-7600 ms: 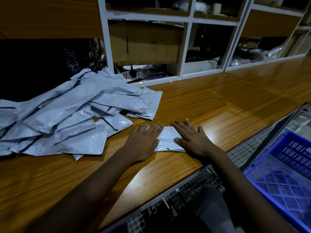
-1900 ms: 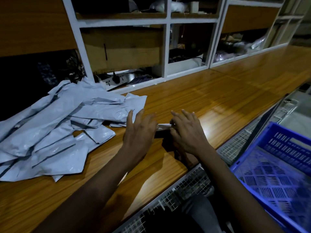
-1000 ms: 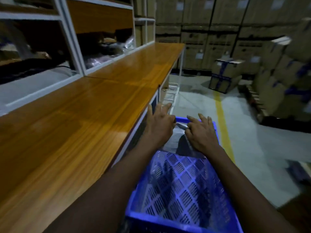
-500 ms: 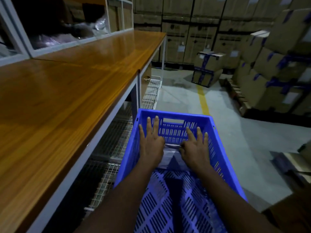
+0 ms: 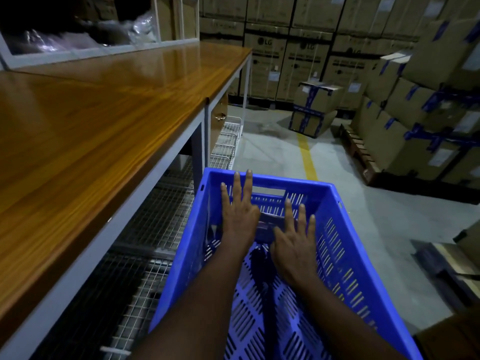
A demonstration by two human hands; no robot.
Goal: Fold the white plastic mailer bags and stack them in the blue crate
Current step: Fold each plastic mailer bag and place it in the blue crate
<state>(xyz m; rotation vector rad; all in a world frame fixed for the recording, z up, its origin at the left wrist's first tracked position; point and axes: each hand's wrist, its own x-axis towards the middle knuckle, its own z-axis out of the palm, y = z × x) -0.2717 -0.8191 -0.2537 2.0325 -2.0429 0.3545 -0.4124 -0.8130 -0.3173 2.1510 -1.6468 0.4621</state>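
Bag (image 5: pixel 265 227), folded and dim, sits at the far end of the blue crate (image 5: pixel 298 182), under both hands. Left hand (image 5: pixel 240 219) and right hand (image 5: pixel 294 246) press on it, each grip apart with fingers straight. Wooden surface (image 5: pixel 104 126) runs along the crate's left; cardboard boxes (image 5: pixel 428 120) stand beyond.
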